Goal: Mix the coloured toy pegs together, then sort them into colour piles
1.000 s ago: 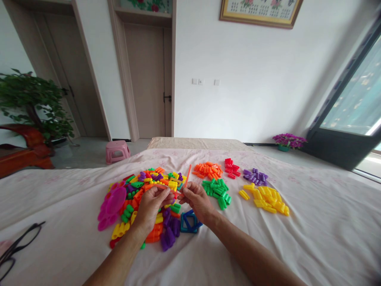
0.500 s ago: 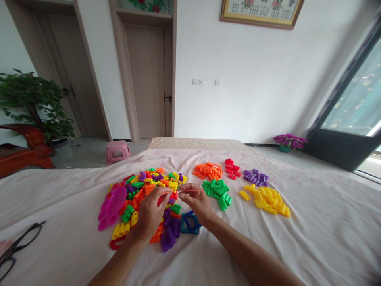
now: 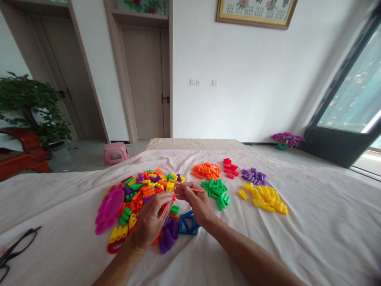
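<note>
In the head view my right hand (image 3: 198,202) is closed in a pinch on a thin orange-red stick (image 3: 195,189), held roughly level. My left hand (image 3: 151,216) is curled around another orange-red stick (image 3: 165,208), which tilts downward between its fingers. Both hands hover over the mixed pile of colourful plastic toy pieces (image 3: 138,198), their fingertips close together. Part of the pile is hidden behind my left hand. A magenta flower-shaped piece (image 3: 114,201) lies at the pile's left edge, and blue square frames (image 3: 188,222) are below my right hand.
Right of the hands lie separate heaps of orange (image 3: 206,171), green (image 3: 218,193), red (image 3: 230,168), purple (image 3: 254,176) and yellow pieces (image 3: 268,198). Black-framed glasses (image 3: 20,246) rest at the left on the wrinkled pale cloth (image 3: 321,230). A pink stool (image 3: 116,153) stands beyond.
My left hand has turned and dropped slightly, its stick now pointing downward. The right hand's fingers have shifted and more of its stick shows. The view has moved slightly.
</note>
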